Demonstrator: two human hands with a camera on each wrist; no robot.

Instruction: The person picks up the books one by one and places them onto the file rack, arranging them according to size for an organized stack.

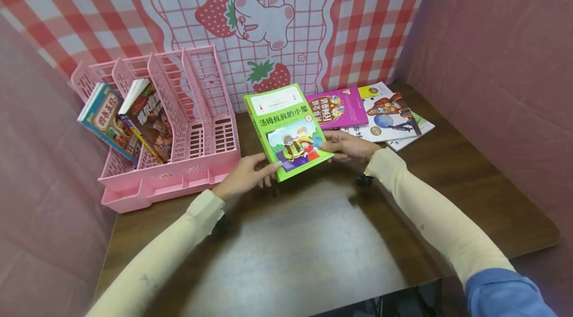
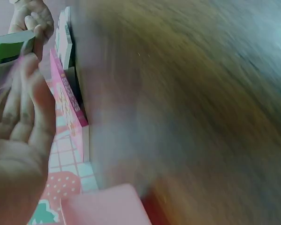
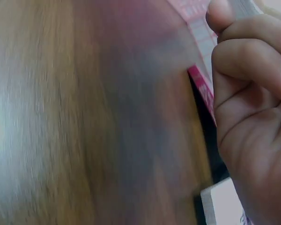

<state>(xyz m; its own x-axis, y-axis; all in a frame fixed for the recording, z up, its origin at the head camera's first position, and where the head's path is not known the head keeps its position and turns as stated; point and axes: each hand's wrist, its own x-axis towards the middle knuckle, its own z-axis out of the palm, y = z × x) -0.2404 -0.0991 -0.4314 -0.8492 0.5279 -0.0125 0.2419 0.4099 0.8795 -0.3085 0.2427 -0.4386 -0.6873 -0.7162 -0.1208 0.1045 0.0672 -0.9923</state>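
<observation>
Both hands hold a green picture book [image 1: 293, 130] above the table, its front cover facing up and tilted. The left hand [image 1: 246, 175] has its thumb on the lower left corner of the cover and its fingers beneath. From the right edge, the right hand [image 1: 351, 147] pinches the book between thumb and fingers. In the left wrist view the left hand [image 2: 18, 159] lies under the green book [image 2: 4, 56]. The right wrist view shows the right hand [image 3: 255, 103] with curled fingers; the book there is mostly out of frame.
A pink slotted rack [image 1: 170, 182] stands at the left with a blue-edged book [image 1: 112, 120] and a dark book [image 1: 149, 120] in it. Behind the right hand lie a magenta book [image 1: 342, 108], a white book [image 1: 389, 118] and another partly covered one. A strawberry-patterned cloth [image 1: 268, 23] hangs behind.
</observation>
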